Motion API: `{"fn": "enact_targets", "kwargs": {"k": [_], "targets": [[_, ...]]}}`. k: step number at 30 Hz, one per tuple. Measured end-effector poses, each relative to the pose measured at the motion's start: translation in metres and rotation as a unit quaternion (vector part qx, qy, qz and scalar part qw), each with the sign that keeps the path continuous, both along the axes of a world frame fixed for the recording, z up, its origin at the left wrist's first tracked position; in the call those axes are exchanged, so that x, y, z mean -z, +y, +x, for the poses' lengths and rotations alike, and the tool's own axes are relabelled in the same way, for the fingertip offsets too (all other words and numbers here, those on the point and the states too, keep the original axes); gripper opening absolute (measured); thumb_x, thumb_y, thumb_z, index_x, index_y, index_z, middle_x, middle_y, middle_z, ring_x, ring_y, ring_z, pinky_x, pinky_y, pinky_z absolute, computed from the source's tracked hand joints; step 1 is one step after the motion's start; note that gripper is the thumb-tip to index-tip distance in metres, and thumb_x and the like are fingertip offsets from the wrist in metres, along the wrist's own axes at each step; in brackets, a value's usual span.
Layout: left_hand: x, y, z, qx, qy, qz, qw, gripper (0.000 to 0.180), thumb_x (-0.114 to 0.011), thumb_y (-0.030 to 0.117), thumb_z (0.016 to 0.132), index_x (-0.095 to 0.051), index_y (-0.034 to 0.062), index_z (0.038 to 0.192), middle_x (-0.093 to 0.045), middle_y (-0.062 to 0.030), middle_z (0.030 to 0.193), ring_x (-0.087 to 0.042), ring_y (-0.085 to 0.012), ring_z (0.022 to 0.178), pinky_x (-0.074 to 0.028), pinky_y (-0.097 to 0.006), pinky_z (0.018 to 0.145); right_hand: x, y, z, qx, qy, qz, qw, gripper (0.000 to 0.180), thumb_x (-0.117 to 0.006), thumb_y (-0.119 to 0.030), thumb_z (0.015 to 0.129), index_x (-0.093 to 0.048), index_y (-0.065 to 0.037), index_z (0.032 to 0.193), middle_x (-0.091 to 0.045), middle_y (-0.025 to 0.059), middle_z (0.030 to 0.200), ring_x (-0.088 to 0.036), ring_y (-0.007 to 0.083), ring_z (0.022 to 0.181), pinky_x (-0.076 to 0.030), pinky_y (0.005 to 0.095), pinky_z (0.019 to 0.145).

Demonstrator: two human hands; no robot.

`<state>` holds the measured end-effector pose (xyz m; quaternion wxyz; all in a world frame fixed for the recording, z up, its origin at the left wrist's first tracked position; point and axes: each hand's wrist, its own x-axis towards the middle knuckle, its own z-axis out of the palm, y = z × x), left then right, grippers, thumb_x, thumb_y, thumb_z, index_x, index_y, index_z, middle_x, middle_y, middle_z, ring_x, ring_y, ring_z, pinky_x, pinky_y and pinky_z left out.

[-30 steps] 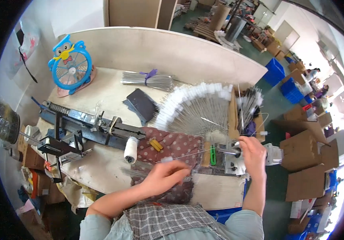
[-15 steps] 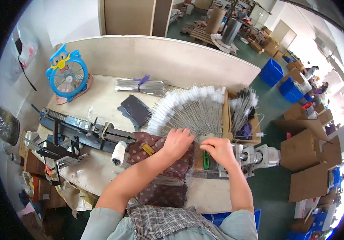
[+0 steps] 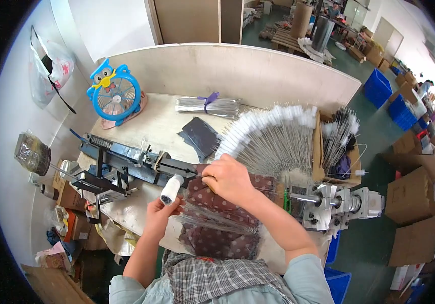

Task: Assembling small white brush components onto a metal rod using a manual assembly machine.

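i see my left hand (image 3: 159, 215) low in the scene, near the front edge of the workbench (image 3: 162, 126). its fingers are curled around the near ends of a bundle of thin wires (image 3: 212, 219), and its fingertips touch a white spool of thread (image 3: 170, 189) that stands just beyond them. the wires run rightward from that hand, lying across a dark red patterned cloth (image 3: 217, 238) that covers the near middle of the bench.

my right hand (image 3: 227, 178) is farther in and to the right of the left one, knuckles up, fingers bent down and pinched on something thin at the cloth's far edge; i cannot tell exactly what it grips, though it looks like wire. it sits just right of the end of a long black metal jig (image 3: 131, 161), which stretches left across the bench.

beyond the right hand a fan of white-tipped wire brushes (image 3: 273, 137) spreads out toward the far right. right of the cloth stands a small silver motor unit (image 3: 336, 202). farther back lies a tied bundle of silver wires (image 3: 207, 105) with a purple band, and at the far left a blue owl-shaped fan (image 3: 115, 95). a dark flat pouch (image 3: 202, 136) lies between the jig and the brushes.
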<state>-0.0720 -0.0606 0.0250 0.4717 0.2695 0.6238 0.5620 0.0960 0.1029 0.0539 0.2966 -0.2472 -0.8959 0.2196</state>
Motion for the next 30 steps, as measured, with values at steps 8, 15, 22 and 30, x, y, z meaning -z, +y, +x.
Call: {"fn": "enact_targets", "kwargs": {"k": [8, 15, 22, 30], "targets": [[-0.003, 0.031, 0.015, 0.029, -0.177, -0.013, 0.984, 0.043, -0.052, 0.044, 0.089, -0.064, 0.0021, 0.091, -0.065, -0.0088, 0.072, -0.061, -0.0179, 0.06, -0.047, -0.032, 0.054, -0.002, -0.009, -0.024, 0.039, -0.071, 0.014, 0.997, 0.009, -0.066, -0.019, 0.074, -0.068, -0.011, 0.076, -0.064, 0.0006, 0.077, -0.055, 0.0228, 0.079, -0.048, 0.0347, 0.07], [0.02, 0.046, 0.008, 0.131, 0.283, -0.133, 0.941, 0.038, -0.07, 0.037, 0.076, -0.065, -0.0005, 0.072, -0.061, -0.0042, 0.063, -0.052, -0.0086, 0.057, -0.042, -0.028, 0.052, -0.011, -0.011, -0.017, 0.038, -0.061, 0.01, 0.997, 0.009, -0.064, -0.016, 0.075, -0.069, -0.009, 0.077, -0.063, 0.0025, 0.077, -0.055, 0.0234, 0.083, -0.048, 0.0353, 0.071], [0.036, 0.047, 0.041, 0.056, -0.148, 0.028, 0.987, 0.019, -0.062, 0.019, 0.084, -0.059, 0.0007, 0.089, -0.062, -0.008, 0.081, -0.061, -0.0137, 0.074, -0.047, -0.026, 0.061, -0.021, -0.03, 0.032, 0.049, 0.015, 0.085, 0.995, 0.014, -0.068, -0.01, 0.075, -0.067, -0.006, 0.089, -0.064, 0.0061, 0.081, -0.06, 0.0236, 0.078, -0.05, 0.0334, 0.066], [0.026, 0.044, 0.03, 0.14, 0.269, -0.062, 0.951, 0.017, -0.065, 0.008, 0.069, -0.055, 0.0002, 0.08, -0.061, -0.007, 0.073, -0.058, -0.0135, 0.068, -0.048, -0.031, 0.06, 0.067, -0.028, 0.008, 0.066, -0.012, 0.034, 0.997, 0.017, -0.063, -0.016, 0.079, -0.064, -0.006, 0.092, -0.06, 0.0081, 0.085, -0.062, 0.0248, 0.078, -0.05, 0.0361, 0.063]]}}
